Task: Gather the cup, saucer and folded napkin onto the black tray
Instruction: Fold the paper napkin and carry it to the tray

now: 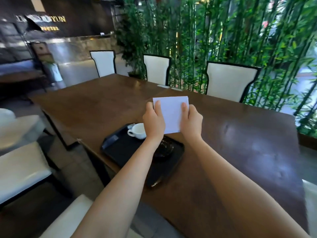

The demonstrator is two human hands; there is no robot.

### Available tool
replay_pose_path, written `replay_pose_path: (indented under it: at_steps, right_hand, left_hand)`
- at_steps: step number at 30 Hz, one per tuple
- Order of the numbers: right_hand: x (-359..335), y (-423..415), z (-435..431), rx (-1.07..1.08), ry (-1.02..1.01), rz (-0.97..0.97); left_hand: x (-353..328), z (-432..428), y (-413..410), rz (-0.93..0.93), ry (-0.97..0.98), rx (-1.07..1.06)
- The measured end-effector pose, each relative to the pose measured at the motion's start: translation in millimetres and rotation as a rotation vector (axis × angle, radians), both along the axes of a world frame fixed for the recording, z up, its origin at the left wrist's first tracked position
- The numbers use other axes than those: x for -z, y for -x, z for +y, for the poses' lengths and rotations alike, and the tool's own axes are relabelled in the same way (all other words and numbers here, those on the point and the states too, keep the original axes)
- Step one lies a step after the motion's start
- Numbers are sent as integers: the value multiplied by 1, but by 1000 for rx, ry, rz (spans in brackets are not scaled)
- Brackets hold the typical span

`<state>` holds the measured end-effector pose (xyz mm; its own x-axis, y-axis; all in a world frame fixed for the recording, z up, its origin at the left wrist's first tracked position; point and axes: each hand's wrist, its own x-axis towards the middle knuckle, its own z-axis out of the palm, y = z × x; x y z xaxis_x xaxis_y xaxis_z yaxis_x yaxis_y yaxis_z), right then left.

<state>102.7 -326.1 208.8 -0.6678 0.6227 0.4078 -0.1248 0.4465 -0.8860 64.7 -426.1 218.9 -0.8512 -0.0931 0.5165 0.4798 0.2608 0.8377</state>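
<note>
I hold a white folded napkin (171, 114) in the air with both hands, above the far right part of the black tray (123, 148). My left hand (153, 122) grips its left edge and my right hand (191, 121) grips its right edge, thumbs on top. A white cup (138, 131) stands on the tray's far side, its handle pointing left. A dark saucer (164, 149) lies on the tray to the right of the cup, partly hidden by my left wrist.
The tray sits at the near left edge of a long dark wooden table (240, 134). White-backed chairs (228, 81) line the far side, with more white seats (20, 170) at the near left. Bamboo plants (240, 31) stand behind the table.
</note>
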Motion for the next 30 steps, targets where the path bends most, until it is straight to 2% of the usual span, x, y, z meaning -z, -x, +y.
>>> replay_pose_path:
  at_steps: [7, 13, 17, 21, 25, 28, 30]
  right_hand:
    - [4, 86, -68, -99, -39, -42]
    - [46, 123, -101, -164, -19, -189]
    - [84, 137, -112, -140, 76, -266]
    - [131, 140, -120, -110, 190, -433]
    - [171, 141, -124, -185, 322, -663]
    - [192, 142, -130, -267, 492, -733]
    - [201, 142, -132, -280, 501, -790]
  left_hand:
    - [14, -71, 79, -48, -23, -77]
    - [64, -107, 117, -153, 34, -125]
    - [98, -120, 138, -208, 148, -83]
    - [143, -129, 157, -380, 278, 19]
    - [187, -141, 173, -566, 472, 98]
    - [205, -150, 188, -683, 598, 137]
    - [212, -153, 197, -743, 676, 156]
